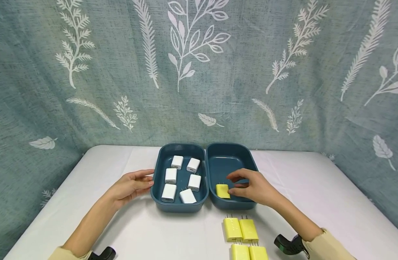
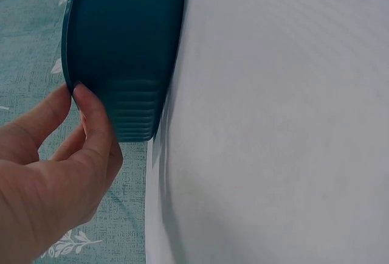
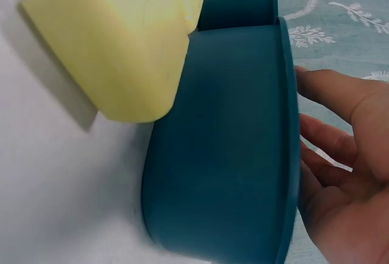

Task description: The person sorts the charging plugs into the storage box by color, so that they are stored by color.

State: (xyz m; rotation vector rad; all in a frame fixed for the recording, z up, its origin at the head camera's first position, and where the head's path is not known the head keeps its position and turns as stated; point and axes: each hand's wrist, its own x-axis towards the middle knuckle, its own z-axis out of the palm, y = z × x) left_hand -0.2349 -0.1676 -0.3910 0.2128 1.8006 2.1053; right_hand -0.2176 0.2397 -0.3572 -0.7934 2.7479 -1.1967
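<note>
My left hand (image 1: 132, 186) is at the left side of the left blue bin (image 1: 179, 207); in the left wrist view its thumb and a finger pinch the rim. Several white charger plugs (image 1: 171, 176) lie inside that bin. My right hand (image 1: 252, 186) reaches over the right blue bin (image 1: 231, 148), thumb and fingers apart. A yellow charger plug (image 1: 222, 191) lies in the bin's near left part, prongs facing away, with the thumb tip right at its right edge. In the right wrist view the bin wall (image 3: 213, 142) hides the fingertips.
More yellow charger plugs (image 1: 232, 230) lie in rows on the white tablecloth (image 1: 173, 238) in front of the right bin. The two bins stand side by side. Behind the table hangs a green curtain (image 1: 238, 79) with white leaf prints.
</note>
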